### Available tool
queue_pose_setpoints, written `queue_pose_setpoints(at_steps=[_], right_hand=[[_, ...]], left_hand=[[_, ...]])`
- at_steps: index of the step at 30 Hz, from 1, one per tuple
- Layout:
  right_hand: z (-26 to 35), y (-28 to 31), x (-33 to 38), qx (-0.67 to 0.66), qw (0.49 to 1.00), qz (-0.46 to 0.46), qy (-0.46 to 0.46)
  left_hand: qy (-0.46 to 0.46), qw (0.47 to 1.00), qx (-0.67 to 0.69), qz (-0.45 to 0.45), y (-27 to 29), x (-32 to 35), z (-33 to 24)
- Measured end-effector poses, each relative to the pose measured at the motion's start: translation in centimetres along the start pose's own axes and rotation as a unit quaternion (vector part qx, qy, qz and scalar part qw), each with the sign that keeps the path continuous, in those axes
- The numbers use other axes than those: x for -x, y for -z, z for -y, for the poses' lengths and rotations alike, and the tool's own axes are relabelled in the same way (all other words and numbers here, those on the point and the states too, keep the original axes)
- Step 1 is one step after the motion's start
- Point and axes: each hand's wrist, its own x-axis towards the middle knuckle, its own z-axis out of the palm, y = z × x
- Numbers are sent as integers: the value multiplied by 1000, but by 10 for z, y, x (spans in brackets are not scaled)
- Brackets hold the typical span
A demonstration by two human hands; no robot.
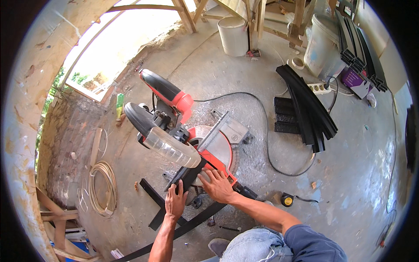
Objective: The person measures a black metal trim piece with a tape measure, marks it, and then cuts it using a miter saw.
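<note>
A red and black mitre saw (172,100) stands on the floor, its head raised and a clear blade guard (168,147) in front. On its base lies a short black profile (191,175), one end under the guard. My left hand (176,203) grips the near end of this profile, fingers over its edge. My right hand (216,187) rests with fingers spread and stretched at the profile's right side, over the red turntable. A long black strip (192,225) runs beneath my arms. Loose black offcuts (152,193) lie left of the saw.
Black profiles (305,109) are piled at right beside a white power strip (319,88). A black cable (267,131) crosses the floor. Nearby lie a tape measure (287,200) and a coiled hose (104,187). Buckets (232,37) and wooden supports stand at the back.
</note>
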Motion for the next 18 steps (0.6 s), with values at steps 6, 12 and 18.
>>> queue_pose_setpoints(at_steps=[6, 12, 18], right_hand=[[1, -7, 3, 18, 1000, 18, 1], [3, -1, 0, 11, 999, 37, -3], [-29, 51, -34, -291, 952, -89, -37]], left_hand=[[11, 994, -105, -15, -12, 3, -1], [55, 984, -150, -74, -23, 4, -14], [67, 996, -63, 6, -11, -42, -38]])
